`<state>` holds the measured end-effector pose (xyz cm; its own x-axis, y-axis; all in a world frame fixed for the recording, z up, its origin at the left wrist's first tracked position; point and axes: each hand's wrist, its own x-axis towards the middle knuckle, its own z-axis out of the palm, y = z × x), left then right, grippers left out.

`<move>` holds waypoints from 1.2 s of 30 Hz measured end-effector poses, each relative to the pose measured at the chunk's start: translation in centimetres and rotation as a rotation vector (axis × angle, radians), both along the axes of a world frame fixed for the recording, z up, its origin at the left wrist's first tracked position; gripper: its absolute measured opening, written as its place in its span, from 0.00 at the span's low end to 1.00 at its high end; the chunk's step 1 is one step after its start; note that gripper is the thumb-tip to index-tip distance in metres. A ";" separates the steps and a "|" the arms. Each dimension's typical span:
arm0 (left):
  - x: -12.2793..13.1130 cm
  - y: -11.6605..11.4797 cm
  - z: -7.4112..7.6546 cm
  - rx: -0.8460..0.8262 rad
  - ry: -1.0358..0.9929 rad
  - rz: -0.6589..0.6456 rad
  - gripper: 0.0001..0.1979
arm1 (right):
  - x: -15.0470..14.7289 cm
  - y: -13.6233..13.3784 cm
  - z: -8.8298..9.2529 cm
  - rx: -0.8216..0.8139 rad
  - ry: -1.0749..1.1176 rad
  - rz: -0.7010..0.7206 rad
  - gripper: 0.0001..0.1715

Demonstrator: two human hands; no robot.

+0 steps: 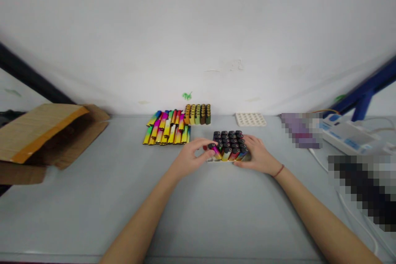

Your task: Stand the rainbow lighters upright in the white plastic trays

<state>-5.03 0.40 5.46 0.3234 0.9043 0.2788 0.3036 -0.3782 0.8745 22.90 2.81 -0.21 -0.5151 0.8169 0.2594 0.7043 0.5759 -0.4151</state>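
In the head view, a white rack (227, 161) at the middle of the table holds several rows of upright, black-topped tubes (233, 142) with shiny coloured bodies. My left hand (193, 156) is closed at the rack's front left corner. Its thumb and fingers pinch a black-topped magenta and yellow tube (215, 151), which leans to the left. Against the rack's right side rests my right hand (258, 154), thumb at the front and fingers behind, gripping it. The lower ends of the tubes and most of the rack are hidden.
Left of the rack lies a pile of shiny, rainbow-coloured tubes (167, 128). Beside it stands a block of gold-topped tubes (198, 114). A white holed rack (250, 119) is near the wall. An open cardboard box (43, 132) is at left, a power strip (349, 134) at right.
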 end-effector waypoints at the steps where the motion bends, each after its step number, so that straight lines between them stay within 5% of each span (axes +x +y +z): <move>1: 0.0 0.0 0.0 0.012 0.013 -0.008 0.10 | 0.0 0.0 0.0 -0.001 -0.001 0.001 0.43; 17: -0.3 -0.1 0.1 0.079 0.153 0.024 0.07 | 0.0 0.1 -0.1 0.011 0.001 0.011 0.44; 29: 0.4 -0.3 -1.0 0.340 0.308 -0.049 0.08 | 0.0 0.1 -0.1 0.016 0.007 0.011 0.45; 36: -0.4 -0.1 -0.6 0.300 0.238 0.069 0.11 | 0.0 0.0 0.0 0.021 0.005 0.005 0.43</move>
<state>-5.41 0.29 4.89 0.3517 0.8161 0.4585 0.5185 -0.5777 0.6305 22.91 2.81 -0.21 -0.5175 0.8090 0.2787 0.6996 0.5876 -0.4066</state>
